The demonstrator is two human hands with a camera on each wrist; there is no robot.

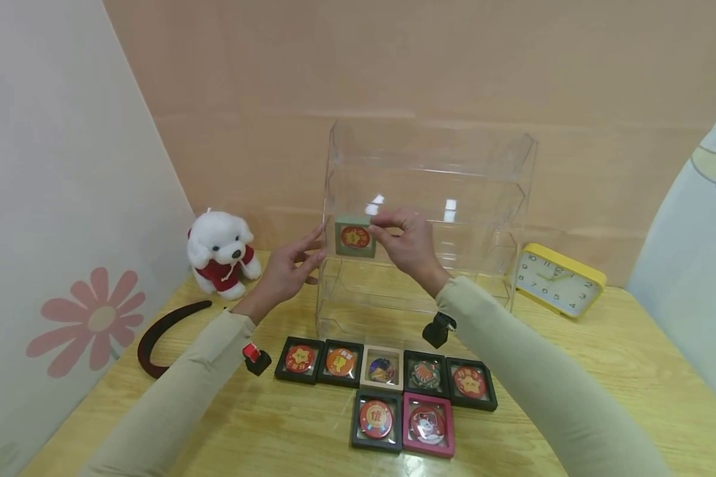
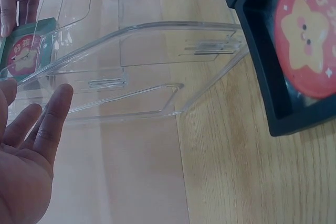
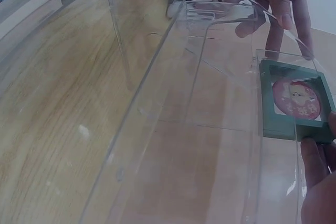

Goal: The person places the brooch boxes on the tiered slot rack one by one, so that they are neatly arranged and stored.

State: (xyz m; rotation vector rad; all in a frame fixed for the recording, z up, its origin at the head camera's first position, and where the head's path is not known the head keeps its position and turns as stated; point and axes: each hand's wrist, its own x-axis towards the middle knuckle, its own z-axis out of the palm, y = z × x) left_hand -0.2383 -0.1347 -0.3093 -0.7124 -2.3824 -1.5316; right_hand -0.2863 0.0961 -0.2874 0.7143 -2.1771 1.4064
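Observation:
My right hand (image 1: 410, 246) pinches a small green display frame (image 1: 355, 237) by its right edge. Inside that frame is a round red badge with a yellow star. It stands upright at the left end of a middle tier of a clear acrylic rack (image 1: 429, 161). Beside the rack's left side panel, my left hand (image 1: 282, 273) has its fingers extended and apart, with the fingertips at the panel's edge. In the left wrist view the left hand (image 2: 34, 153) holds nothing. The right wrist view has the green frame (image 3: 270, 116) seen through clear plastic, with the right thumb and fingers at its edge.
Several framed badges lie in two rows before the rack, among them a pink frame (image 1: 428, 448) and a beige frame (image 1: 364, 371). A white plush dog (image 1: 217, 242) and a dark curved band (image 1: 147, 348) are at left. A yellow clock (image 1: 557, 281) leans at right.

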